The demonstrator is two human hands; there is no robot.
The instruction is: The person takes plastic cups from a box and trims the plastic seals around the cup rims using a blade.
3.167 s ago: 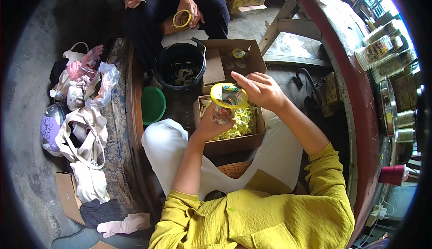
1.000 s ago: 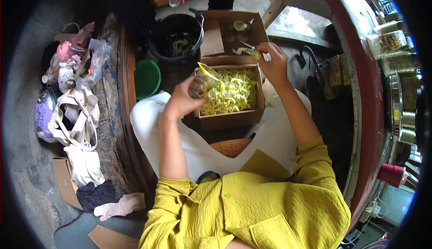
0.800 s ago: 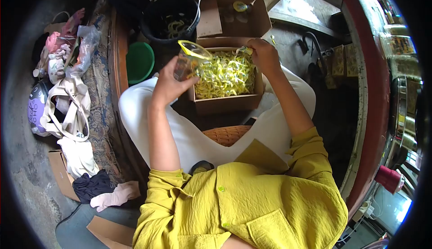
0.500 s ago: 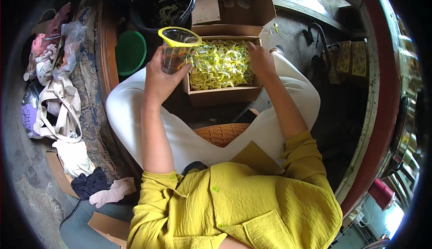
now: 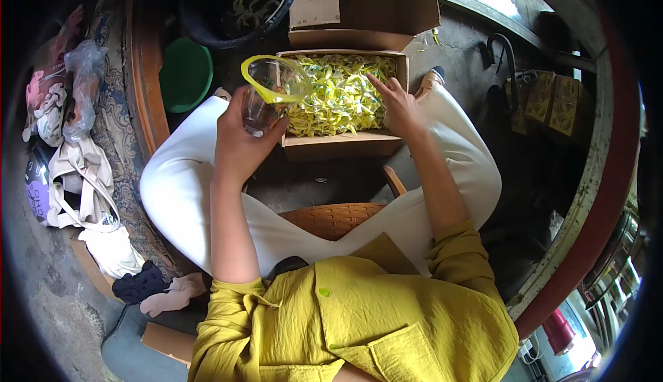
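Observation:
A clear plastic cup [image 5: 255,114] with a wide yellow rim is in my left hand [image 5: 238,140], the fingers wrapped round its side. The cup is tilted, its mouth toward the box, and its inside looks clear. To the right of it, a cardboard box [image 5: 338,150] is filled with thin yellow-green strips [image 5: 336,102]. Over the right side of this box is my right hand [image 5: 402,111], its index finger stretched out and the others partly bent. I see nothing held in it. Whether the fingertip touches the strips I cannot tell.
A black bucket [image 5: 280,19] with some strips inside stands beyond the cup. Left of it leans a green round lid [image 5: 185,74]. Another open cardboard box [image 5: 356,39] is behind the filled one. A woven seat edge [image 5: 331,221] shows between my legs; bags [image 5: 84,175] lie left.
My right hand has lifted from the box's far right edge and its index finger has straightened. The cup has tipped more toward the box. The whole view has shifted slightly.

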